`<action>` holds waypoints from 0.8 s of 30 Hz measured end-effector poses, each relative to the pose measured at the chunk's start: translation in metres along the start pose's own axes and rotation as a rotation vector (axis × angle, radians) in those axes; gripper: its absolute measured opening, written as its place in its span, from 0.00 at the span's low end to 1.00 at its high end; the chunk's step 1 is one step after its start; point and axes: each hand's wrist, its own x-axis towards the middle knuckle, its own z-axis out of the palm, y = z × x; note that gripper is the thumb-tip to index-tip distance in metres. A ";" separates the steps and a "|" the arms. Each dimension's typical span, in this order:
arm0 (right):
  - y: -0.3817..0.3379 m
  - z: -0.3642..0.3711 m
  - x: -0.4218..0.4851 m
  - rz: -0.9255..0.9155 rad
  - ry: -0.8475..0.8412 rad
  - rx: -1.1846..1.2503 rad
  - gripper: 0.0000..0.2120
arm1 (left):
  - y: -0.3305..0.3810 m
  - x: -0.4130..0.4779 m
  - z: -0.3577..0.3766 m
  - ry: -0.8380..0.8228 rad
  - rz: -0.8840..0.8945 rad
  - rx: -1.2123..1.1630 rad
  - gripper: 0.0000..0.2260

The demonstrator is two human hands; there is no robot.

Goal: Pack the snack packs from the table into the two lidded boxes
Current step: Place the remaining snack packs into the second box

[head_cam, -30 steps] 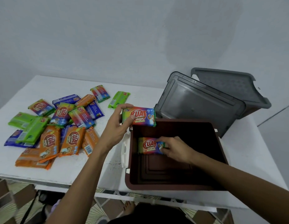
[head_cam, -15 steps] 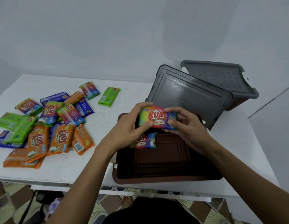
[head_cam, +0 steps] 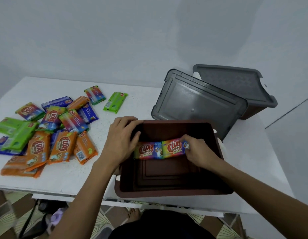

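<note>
The left hand (head_cam: 122,140) covers the left end of the left rainbow pack (head_cam: 148,150) in the brown box (head_cam: 167,193), so its grip cannot be told. The right hand (head_cam: 199,152), fingers curled round it, hides the outer end of the right rainbow pack (head_cam: 174,147). The leaning grey lid (head_cam: 198,104) screens most of the second box (head_cam: 249,112). The blue packs (head_cam: 1,144) lie mostly buried under others, one cut by the left edge.

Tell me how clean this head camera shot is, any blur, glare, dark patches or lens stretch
Head view: soft overall, with the orange packs at the left edge smeared; light flat and dim, no hard glare, only a faint sheen on the grey lid; the brown box is dark inside, yet both packs in it read clearly; wide-angle stretch grows toward the corners.
</note>
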 end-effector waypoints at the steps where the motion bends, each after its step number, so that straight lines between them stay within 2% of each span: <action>1: 0.001 0.003 0.000 -0.017 -0.014 -0.091 0.18 | -0.001 0.000 0.001 0.000 0.001 -0.003 0.18; 5: -0.002 0.010 0.003 -0.060 -0.026 -0.415 0.18 | 0.000 -0.001 0.001 -0.002 -0.012 -0.034 0.18; 8: -0.023 0.000 0.006 -0.124 0.089 -0.590 0.13 | -0.002 -0.001 -0.001 0.014 -0.005 -0.086 0.17; 12: -0.078 -0.016 0.020 -0.353 0.385 -0.417 0.10 | -0.017 0.000 -0.013 0.094 -0.099 -0.318 0.11; 16: -0.140 -0.009 0.071 -0.507 0.533 -0.235 0.10 | -0.068 0.007 -0.019 0.145 -0.216 -0.217 0.10; 20: -0.183 0.017 0.146 -0.472 0.415 -0.254 0.18 | -0.132 0.027 -0.025 0.147 -0.327 -0.052 0.10; 24: -0.214 0.047 0.218 -0.422 0.129 -0.392 0.25 | -0.196 0.054 -0.026 0.054 -0.417 0.096 0.12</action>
